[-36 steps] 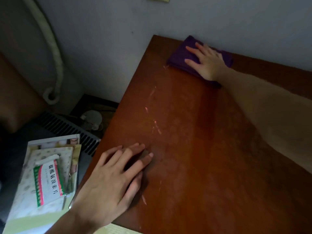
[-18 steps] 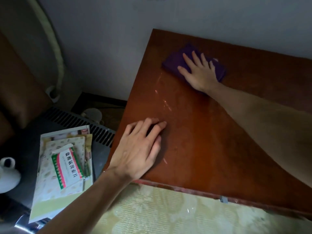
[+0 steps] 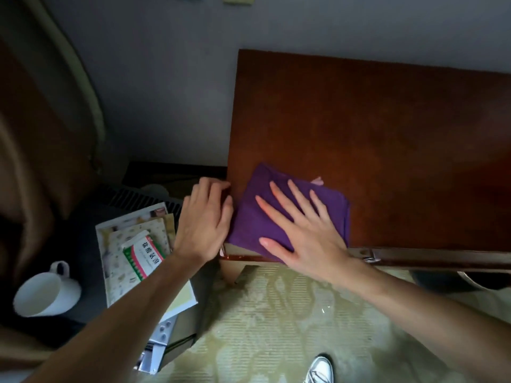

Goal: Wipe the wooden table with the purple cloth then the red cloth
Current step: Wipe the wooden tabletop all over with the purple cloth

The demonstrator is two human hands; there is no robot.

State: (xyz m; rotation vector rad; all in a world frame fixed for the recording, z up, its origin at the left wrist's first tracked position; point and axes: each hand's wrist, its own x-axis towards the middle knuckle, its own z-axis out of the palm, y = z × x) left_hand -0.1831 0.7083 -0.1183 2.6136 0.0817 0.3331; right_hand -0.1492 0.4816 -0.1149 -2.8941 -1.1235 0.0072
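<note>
The folded purple cloth (image 3: 254, 217) lies at the near left corner of the wooden table (image 3: 387, 139), its lower edge just over the table's front rim. My right hand (image 3: 301, 230) presses flat on it with fingers spread. My left hand (image 3: 206, 219) is cupped at the table's left edge, touching the cloth's left side, fingers curled against the rim. No red cloth is in view.
Left of the table, a stack of papers with a green and red medicine box (image 3: 143, 255) rests on a dark low surface beside a white mug (image 3: 45, 293). A wall runs behind the table. Patterned floor and a white shoe (image 3: 320, 370) lie below.
My right hand has dragged the purple cloth from the far left part of the table to the near left corner. My left hand left the tabletop and went to the left edge.
</note>
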